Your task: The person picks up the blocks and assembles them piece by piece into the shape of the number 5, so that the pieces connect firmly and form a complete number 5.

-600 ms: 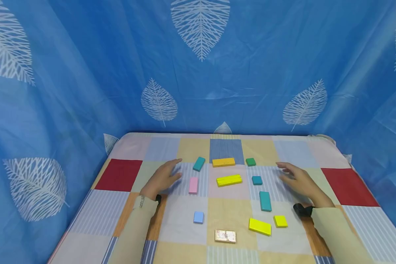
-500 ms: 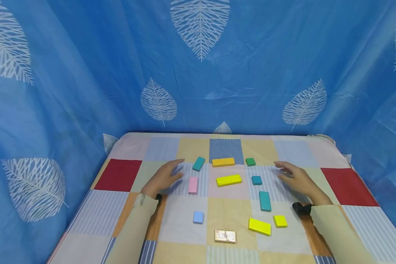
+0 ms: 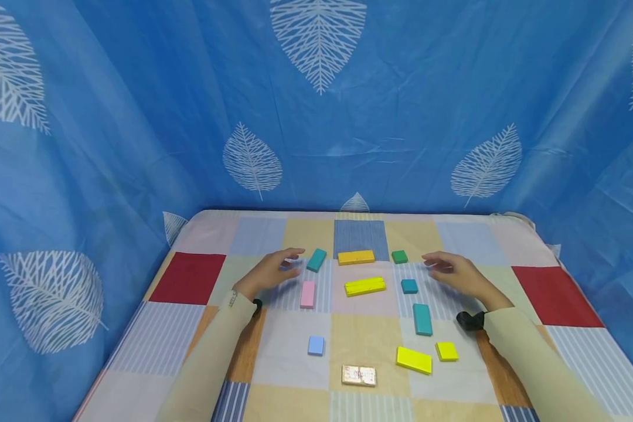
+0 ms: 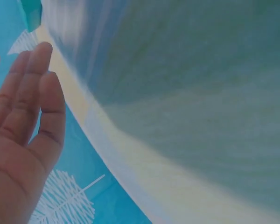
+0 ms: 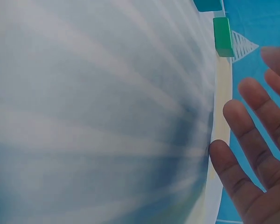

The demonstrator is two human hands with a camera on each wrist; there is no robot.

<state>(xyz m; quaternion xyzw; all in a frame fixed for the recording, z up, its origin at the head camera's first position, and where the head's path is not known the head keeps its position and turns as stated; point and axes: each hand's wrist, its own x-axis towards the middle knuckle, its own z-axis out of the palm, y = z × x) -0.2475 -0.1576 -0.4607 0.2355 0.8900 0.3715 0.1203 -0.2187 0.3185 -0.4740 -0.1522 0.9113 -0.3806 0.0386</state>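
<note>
My left hand [image 3: 271, 272] hovers over the cloth on the left with loosely bent fingers and holds nothing. Nearest to it are a teal block [image 3: 316, 260] and a pink block [image 3: 308, 294]. On the right, my right hand [image 3: 460, 274] is also off the cloth and holds nothing. Close to its fingertips lie a small green block [image 3: 399, 257] and a small dark teal block [image 3: 409, 286]. The right wrist view shows the green block [image 5: 223, 37] beyond the spread fingers. In the left wrist view a corner of the teal block [image 4: 31, 14] shows above the fingers.
Between the hands lie an orange block [image 3: 356, 257] and a striped yellow block [image 3: 365, 286]. Nearer me are a long teal block [image 3: 422, 319], a yellow block [image 3: 414, 360], a yellow square [image 3: 446, 351], a light blue square [image 3: 316, 346] and a shiny gold block [image 3: 358, 375]. A blue curtain [image 3: 390, 146] hangs behind.
Both hands have moved inward, the left one to the right and the right one to the left, closer to the blocks. The blocks lie as before.
</note>
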